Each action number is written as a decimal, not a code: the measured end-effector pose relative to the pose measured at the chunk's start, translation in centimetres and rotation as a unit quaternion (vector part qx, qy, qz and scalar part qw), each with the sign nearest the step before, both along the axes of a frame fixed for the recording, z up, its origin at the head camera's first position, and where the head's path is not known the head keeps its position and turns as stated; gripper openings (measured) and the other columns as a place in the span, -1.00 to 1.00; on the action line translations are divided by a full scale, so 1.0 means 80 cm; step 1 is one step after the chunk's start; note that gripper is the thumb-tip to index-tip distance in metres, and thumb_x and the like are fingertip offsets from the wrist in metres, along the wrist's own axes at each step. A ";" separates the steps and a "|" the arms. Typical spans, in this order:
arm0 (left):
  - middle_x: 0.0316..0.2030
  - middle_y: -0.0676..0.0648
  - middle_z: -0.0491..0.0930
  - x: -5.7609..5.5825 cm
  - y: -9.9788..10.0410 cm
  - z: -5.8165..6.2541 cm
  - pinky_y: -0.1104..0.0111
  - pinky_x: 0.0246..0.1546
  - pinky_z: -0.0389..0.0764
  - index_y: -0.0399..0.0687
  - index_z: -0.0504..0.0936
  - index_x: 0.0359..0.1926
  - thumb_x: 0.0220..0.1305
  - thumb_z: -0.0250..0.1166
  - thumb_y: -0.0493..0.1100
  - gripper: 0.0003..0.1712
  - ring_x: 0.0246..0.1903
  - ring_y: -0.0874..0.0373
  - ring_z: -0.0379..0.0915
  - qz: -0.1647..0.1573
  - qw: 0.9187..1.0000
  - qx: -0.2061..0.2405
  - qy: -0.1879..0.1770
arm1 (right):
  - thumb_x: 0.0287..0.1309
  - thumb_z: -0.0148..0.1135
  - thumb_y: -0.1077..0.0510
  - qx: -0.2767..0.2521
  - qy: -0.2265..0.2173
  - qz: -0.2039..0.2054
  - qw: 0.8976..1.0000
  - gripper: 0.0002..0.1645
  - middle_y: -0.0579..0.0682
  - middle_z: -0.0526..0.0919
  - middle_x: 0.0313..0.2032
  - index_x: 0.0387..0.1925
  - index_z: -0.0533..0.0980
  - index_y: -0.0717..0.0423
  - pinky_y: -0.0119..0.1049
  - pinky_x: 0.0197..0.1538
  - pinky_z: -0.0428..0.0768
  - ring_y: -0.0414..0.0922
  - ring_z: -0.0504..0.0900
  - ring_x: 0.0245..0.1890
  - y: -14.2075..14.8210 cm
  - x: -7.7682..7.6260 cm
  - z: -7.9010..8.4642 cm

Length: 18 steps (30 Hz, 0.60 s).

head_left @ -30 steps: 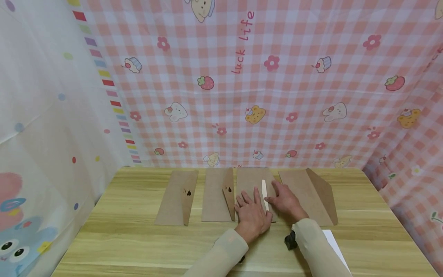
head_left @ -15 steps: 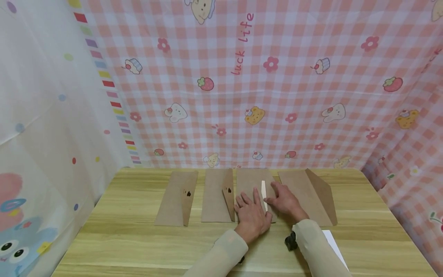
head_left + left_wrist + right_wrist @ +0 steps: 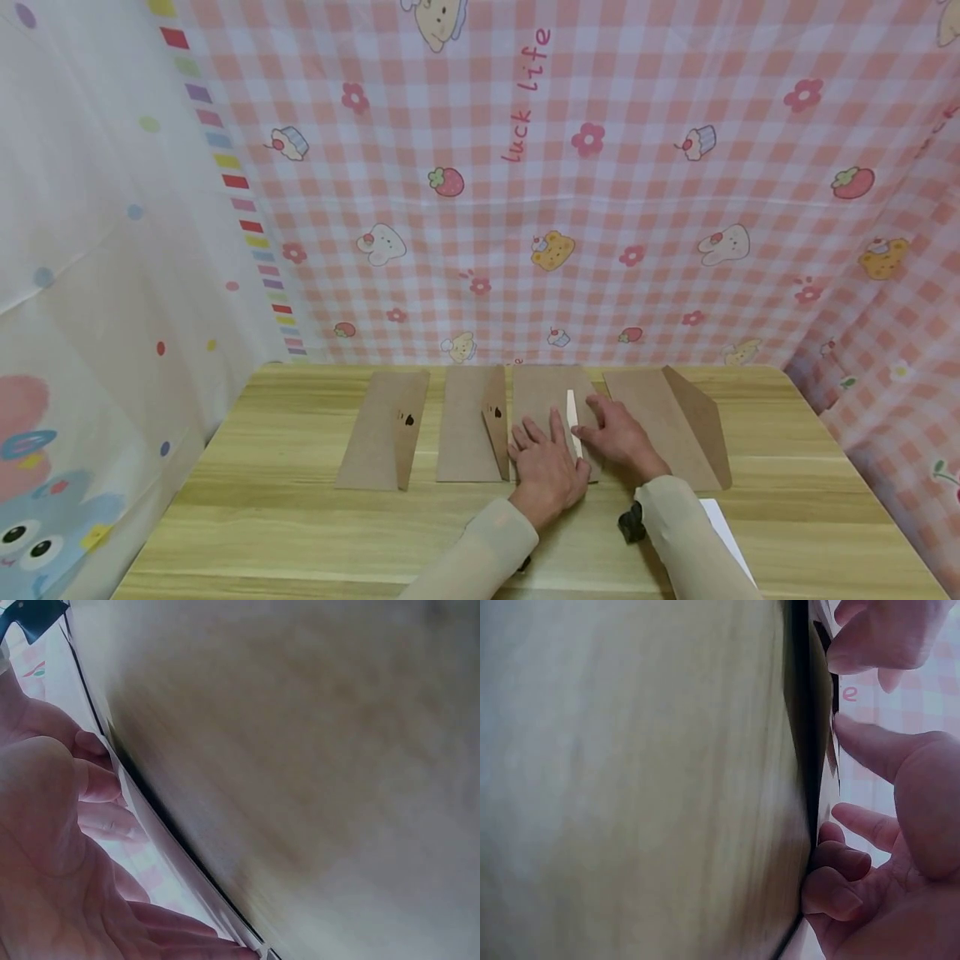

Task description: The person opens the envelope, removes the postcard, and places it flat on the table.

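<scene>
Several brown envelopes stand in a row along the far side of the table. My left hand (image 3: 545,468) rests, fingers spread, on the third envelope (image 3: 542,387) from the left. A narrow white strip (image 3: 572,408), apparently paper, shows along that envelope's right part. From the right, my right hand (image 3: 621,435) reaches over the envelope's edge, its thumb tip at the white strip and its index fingertip farther back, the two apart. In the right wrist view its thumb (image 3: 870,746) touches the edge while the outer fingers bend lower down. The envelope's flap is mostly hidden beneath this hand.
Left of my hands lie two envelopes, one (image 3: 375,429) outermost and one (image 3: 465,425) beside it, with small dark prints on their flaps. Another envelope (image 3: 667,429) lies at right, flap spread out. White paper (image 3: 723,529) shows beside my right sleeve. Patterned cloth (image 3: 480,217) hangs behind the table.
Both hands and the envelopes keep their places. The white strip's upper end shifts only very slightly to the left.
</scene>
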<state>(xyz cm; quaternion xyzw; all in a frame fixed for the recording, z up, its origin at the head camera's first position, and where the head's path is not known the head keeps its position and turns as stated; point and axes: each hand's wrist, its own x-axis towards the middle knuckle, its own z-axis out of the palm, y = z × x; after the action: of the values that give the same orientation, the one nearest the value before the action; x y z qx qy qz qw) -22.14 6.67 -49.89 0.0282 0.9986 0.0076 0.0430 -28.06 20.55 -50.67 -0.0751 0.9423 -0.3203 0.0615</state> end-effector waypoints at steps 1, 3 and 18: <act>0.41 -0.41 0.20 0.000 0.000 0.000 -0.04 0.21 0.47 0.03 -0.01 0.58 0.32 0.02 0.41 -0.01 0.37 -0.31 0.21 0.000 1.000 0.000 0.001 | 0.25 0.30 0.04 0.002 0.000 0.000 1.000 -0.21 0.43 0.46 0.17 0.34 0.27 0.40 0.25 0.28 0.32 0.33 0.36 0.26 0.000 0.000 0.000; 0.41 -0.41 0.21 -0.001 0.000 0.000 -0.04 0.21 0.46 0.04 -0.01 0.58 0.32 0.02 0.41 -0.01 0.37 -0.31 0.21 0.001 1.000 0.000 0.001 | 0.23 0.32 0.04 0.005 -0.006 -0.005 1.000 -0.21 0.39 0.49 0.11 0.34 0.29 0.38 0.23 0.25 0.36 0.29 0.41 0.21 0.000 0.001 0.000; 0.39 -0.41 0.23 -0.001 0.000 -0.003 -0.02 0.21 0.47 0.03 0.00 0.57 0.33 -0.01 0.41 -0.02 0.36 -0.30 0.24 -0.004 1.000 -0.007 0.004 | 0.24 0.24 0.27 -0.060 0.012 -0.007 0.998 -0.39 0.05 0.44 -0.40 0.27 0.36 0.47 -0.24 -0.24 0.39 -0.06 0.40 -0.37 0.006 0.000 -0.003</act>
<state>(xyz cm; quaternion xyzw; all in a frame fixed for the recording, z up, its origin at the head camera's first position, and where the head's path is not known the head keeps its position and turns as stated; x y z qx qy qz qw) -22.20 6.66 -50.13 0.0314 0.9987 0.0005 0.0391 -28.09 21.03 -50.90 -0.0760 0.9226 -0.3756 0.0434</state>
